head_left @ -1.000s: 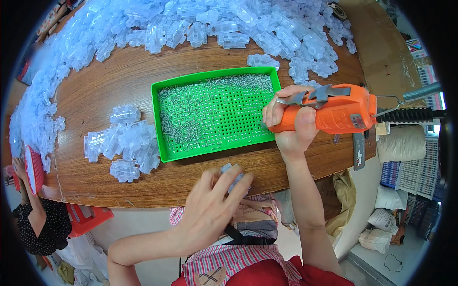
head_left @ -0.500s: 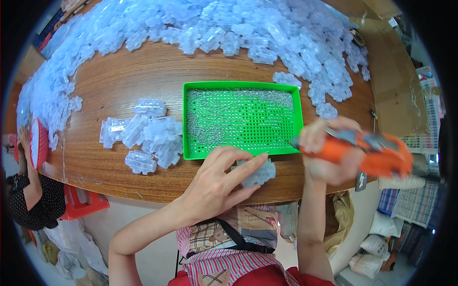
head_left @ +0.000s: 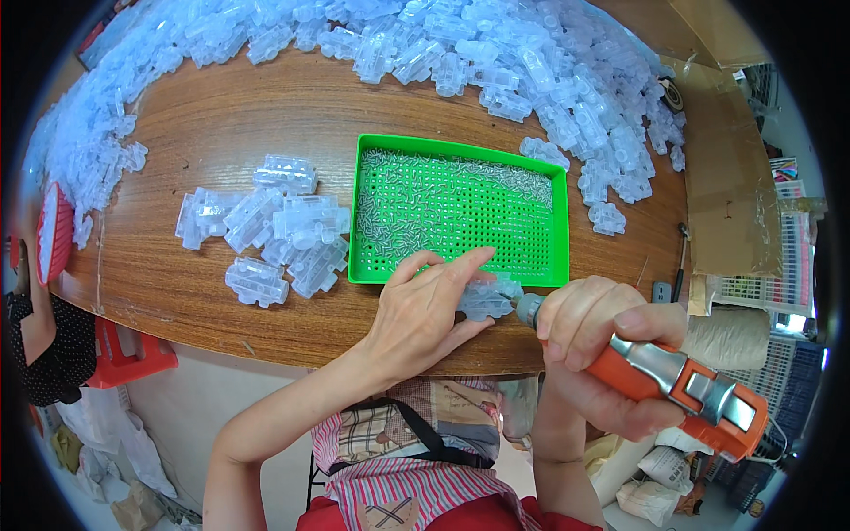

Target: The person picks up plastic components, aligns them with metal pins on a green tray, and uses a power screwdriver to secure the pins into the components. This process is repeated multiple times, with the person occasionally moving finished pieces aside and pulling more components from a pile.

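My right hand [head_left: 602, 354] is wrapped round an orange and silver electric screwdriver [head_left: 699, 398]. Its grey nose points left, with the bit at the right end of a clear plastic case [head_left: 487, 299]. That case lies on the wooden table by the front edge of a green tray, pinned by my left hand [head_left: 425, 305]. The thumb and fingers press against it and hide part of it. Inside the perforated green tray [head_left: 558, 274] lie many small silver screws [head_left: 390, 232], thickest along the left and back.
Left of the tray sits a small heap of clear plastic cases [head_left: 301, 221]. A huge pile of them [head_left: 496, 53] curves round the table's back. Cardboard [head_left: 726, 168] stands at the right. At far left are a pink basket [head_left: 55, 234] and another person's arm [head_left: 34, 310].
The screwdriver has swung from the tray's right edge down to the plastic case, its rear end now lower right. My left hand stays on the case. The whole view has shifted slightly.
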Action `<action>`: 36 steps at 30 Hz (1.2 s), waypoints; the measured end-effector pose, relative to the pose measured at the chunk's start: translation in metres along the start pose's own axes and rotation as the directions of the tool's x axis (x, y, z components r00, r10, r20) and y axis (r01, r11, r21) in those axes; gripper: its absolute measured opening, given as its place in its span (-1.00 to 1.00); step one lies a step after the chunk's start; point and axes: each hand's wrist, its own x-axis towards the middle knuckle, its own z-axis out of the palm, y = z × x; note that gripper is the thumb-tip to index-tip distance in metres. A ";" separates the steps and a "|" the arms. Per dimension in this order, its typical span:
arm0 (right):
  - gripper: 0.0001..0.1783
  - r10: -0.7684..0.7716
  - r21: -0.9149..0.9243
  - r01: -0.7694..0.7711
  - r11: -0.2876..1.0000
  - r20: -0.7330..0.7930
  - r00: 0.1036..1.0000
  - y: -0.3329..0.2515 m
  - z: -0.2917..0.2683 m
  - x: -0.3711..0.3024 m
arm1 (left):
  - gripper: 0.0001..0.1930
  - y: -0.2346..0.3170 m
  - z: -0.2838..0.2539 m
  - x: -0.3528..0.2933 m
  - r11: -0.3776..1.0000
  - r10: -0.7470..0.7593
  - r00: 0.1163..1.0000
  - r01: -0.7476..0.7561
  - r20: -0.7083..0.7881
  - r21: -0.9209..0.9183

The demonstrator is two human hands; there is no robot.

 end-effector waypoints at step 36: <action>-0.32 -0.075 -0.046 0.064 0.997 -0.328 0.942 -0.013 -0.044 0.013 | -0.53 -0.021 -0.151 0.024 0.809 -0.323 0.909 0.410 -0.264 0.422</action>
